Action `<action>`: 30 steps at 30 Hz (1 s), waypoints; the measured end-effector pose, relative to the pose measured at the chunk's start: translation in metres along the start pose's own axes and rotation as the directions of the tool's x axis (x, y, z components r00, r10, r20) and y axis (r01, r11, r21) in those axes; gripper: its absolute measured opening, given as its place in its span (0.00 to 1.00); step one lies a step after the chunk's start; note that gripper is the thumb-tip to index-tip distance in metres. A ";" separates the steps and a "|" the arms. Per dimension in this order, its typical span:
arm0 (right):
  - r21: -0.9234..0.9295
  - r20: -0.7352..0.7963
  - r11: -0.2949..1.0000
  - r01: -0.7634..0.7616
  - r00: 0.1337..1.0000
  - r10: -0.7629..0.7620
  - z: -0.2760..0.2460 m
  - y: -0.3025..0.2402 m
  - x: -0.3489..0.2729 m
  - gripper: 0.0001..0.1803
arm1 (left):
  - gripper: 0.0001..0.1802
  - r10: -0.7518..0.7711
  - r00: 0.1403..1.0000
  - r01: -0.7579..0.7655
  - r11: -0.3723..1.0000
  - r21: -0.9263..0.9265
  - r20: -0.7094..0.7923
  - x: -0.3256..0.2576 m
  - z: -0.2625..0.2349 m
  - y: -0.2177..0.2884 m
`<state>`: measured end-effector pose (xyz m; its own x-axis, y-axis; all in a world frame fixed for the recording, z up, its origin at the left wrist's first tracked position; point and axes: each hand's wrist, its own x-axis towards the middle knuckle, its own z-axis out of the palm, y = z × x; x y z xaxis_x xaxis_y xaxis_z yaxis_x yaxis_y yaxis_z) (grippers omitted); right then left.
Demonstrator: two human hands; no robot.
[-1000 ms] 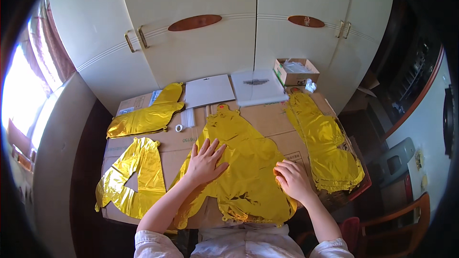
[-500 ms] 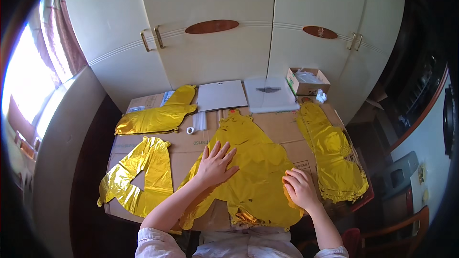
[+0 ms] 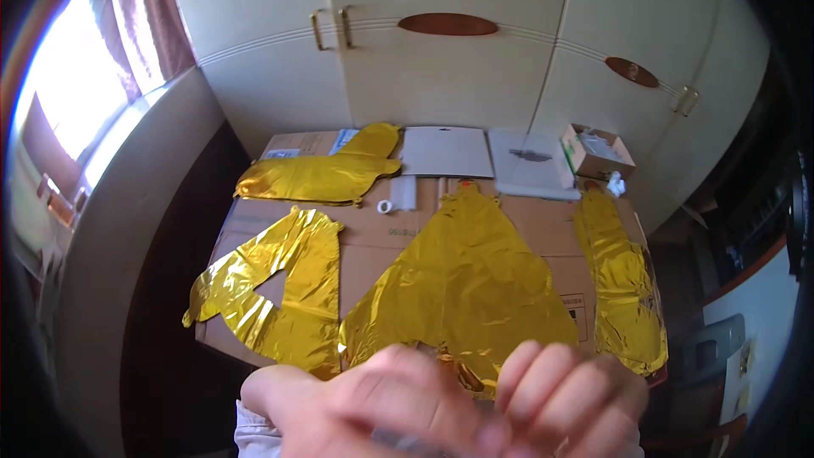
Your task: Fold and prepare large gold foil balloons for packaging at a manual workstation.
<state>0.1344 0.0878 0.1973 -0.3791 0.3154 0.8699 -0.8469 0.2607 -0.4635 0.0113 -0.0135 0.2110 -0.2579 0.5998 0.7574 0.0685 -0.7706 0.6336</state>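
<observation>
My left hand [image 3: 381, 407] and my right hand [image 3: 572, 399] are raised close to the camera at the lower edge, near each other. Motion smears the left hand, so how its fingers are set is unclear. The right hand's fingers are curled, and anything inside them is hidden. Behind both hands, a large gold foil balloon [image 3: 475, 263] lies flat on the cardboard, spread wide toward me. Left of it rests an A-shaped gold foil balloon [image 3: 309, 305] with a triangular hole.
Cardboard [image 3: 381, 246] covers the table. Another gold balloon [image 3: 314, 178] lies back left and a long one [image 3: 623, 280] at the right. Along the back are a white board [image 3: 447, 153], a clear plastic bag [image 3: 530, 165], an open box [image 3: 598, 148], crumpled white paper [image 3: 616, 182] and a tape roll [image 3: 385, 207].
Both hands have left the large balloon and come up close together before the camera. The balloon's surface now looks smoother, and the view has shifted.
</observation>
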 end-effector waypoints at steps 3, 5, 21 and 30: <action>0.199 -0.084 0.975 -0.101 0.989 0.119 0.024 -0.007 0.013 0.06 | 0.14 -0.114 0.983 0.093 0.985 0.142 0.146 0.008 -0.030 0.045; 0.272 -0.129 0.951 -0.144 0.974 0.184 0.036 -0.022 0.027 0.06 | 0.17 0.236 0.912 -0.306 0.936 0.174 0.336 0.001 -0.057 0.047; 0.700 0.573 0.615 -0.363 0.800 -0.180 -0.063 0.113 0.021 0.14 | 0.17 0.298 0.803 -0.589 0.260 0.765 0.516 -0.037 -0.172 -0.040; -0.182 0.268 0.499 -0.847 0.445 0.854 -0.093 0.255 0.020 0.11 | 0.14 -0.483 0.865 -0.009 0.255 0.967 0.135 0.021 -0.298 -0.245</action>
<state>-0.0546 0.2452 0.0802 -0.9923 0.1188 0.0365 -0.0332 0.0292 -0.9990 -0.2979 0.1240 0.0252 -0.1256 0.9203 0.3704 0.9517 0.0064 0.3069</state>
